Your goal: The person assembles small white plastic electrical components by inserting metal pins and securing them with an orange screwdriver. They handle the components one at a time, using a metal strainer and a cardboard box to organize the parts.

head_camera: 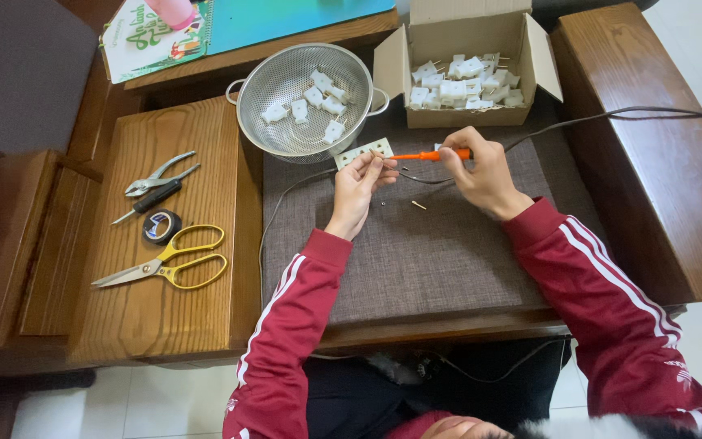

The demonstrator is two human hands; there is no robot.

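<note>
Orange plastic marks the handle of the screwdriver [431, 154], which the right hand [481, 172] grips with fingers curled shut around it, the slim shaft pointing toward the left hand [359, 189]. That hand is closed in a pinch, thumb and fingertips pressed on a small white plug piece [363, 152] with holes in its flat face (how it is seated against the tool tip is too small to tell), held just above the far middle of the grey woven mat [416, 252]. A thin dark cable [611, 116] runs from between the hands across the mat's far right corner and onto the wooden bench at the right. A tiny brass-coloured screw [418, 205] lies loose on the mat just near the hands. At the mat's far left corner sits a round steel mesh colander [302, 102] holding several white plastic plug halves, and beside it, at the far edge, an open cardboard box [465, 61] is filled with many more of the same white pieces. On the smooth wooden tray [172, 325] to the left lie metal pliers [158, 175], a dark-handled tool, a roll of black tape [161, 226] and yellow-handled scissors [168, 264], all well apart from both hands. Both sleeves are dark red with white stripes.
</note>
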